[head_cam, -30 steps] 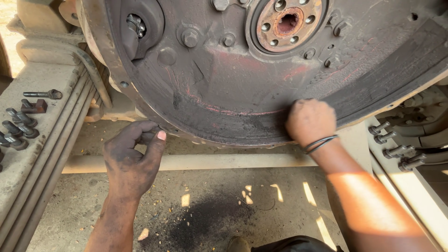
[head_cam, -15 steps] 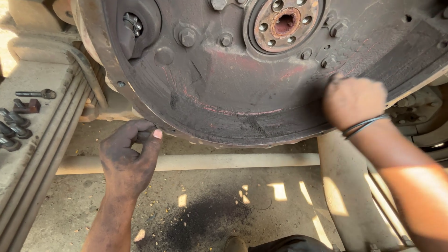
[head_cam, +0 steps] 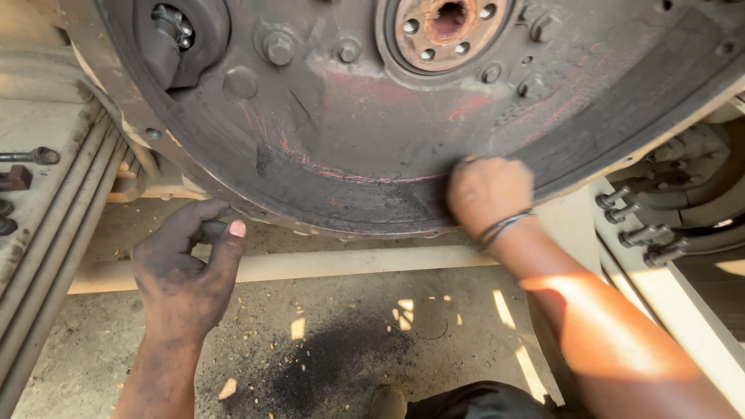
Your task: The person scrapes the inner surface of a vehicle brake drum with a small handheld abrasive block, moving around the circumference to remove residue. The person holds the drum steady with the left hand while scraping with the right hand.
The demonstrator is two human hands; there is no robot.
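Left hand (head_cam: 186,268) curled, pinching rim of large, dark, grimy round metal housing (head_cam: 349,132); right hand (head_cam: 489,192) fisted, pressed against its face.

dark grey housing (head_cam: 372,140) red-streaked, rusty orange hub (head_cam: 446,27)

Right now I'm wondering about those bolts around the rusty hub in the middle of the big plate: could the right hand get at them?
Probably yes. The right hand already rests on the round plate below the hub bolts, and nothing lies between them.
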